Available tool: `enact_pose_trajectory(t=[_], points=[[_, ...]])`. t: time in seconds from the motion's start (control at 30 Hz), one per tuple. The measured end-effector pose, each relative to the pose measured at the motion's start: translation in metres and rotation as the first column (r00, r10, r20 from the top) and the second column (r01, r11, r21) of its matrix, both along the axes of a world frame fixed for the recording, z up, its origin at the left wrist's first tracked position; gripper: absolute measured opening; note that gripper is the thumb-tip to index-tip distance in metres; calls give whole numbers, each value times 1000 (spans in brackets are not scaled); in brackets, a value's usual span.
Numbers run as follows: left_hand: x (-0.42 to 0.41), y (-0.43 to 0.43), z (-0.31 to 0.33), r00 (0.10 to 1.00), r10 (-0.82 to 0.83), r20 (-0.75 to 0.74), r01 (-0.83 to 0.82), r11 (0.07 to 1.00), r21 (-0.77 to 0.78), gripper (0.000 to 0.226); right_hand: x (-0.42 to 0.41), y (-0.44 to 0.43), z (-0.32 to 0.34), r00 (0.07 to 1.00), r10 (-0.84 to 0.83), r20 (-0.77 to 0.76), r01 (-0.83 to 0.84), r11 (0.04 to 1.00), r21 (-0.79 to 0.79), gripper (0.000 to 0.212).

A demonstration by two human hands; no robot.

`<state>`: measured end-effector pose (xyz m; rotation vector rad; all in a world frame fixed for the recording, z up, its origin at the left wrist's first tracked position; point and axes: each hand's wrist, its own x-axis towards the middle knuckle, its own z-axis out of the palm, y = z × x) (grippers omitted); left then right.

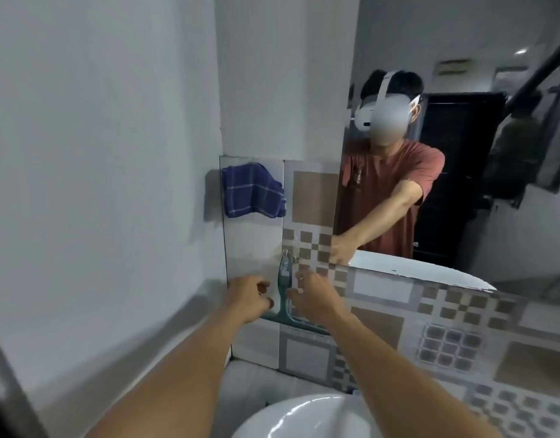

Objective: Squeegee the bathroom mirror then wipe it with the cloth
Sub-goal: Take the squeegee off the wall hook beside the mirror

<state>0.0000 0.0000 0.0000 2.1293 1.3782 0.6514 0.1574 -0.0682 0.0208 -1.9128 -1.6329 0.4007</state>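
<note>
A green-handled squeegee (285, 279) hangs upright from a hook on the tiled wall, its blade (293, 324) at the bottom. My right hand (315, 297) is against the handle's right side, thumb and fingertips touching it. My left hand (248, 295) is just left of the handle with its fingers curled, a small gap between them and the handle. A blue checked cloth (252, 191) hangs on the wall above and to the left. The mirror (481, 191) fills the upper right and reflects a person in a red T-shirt.
A white basin (304, 415) sits directly below my arms. A plain white wall runs along the left. Patterned brown and grey tiles (383, 311) cover the wall under the mirror.
</note>
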Motion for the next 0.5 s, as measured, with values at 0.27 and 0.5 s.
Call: enact_pose_trajectory(t=[0.27, 0.5], points=[[32, 12, -24, 914, 124, 385, -73, 987, -146, 34, -9, 19, -31, 975, -132, -180, 155, 981, 121, 33], [44, 29, -43, 863, 206, 462, -161, 978, -136, 42, -15, 36, -47, 925, -154, -346, 238, 948, 213, 23]])
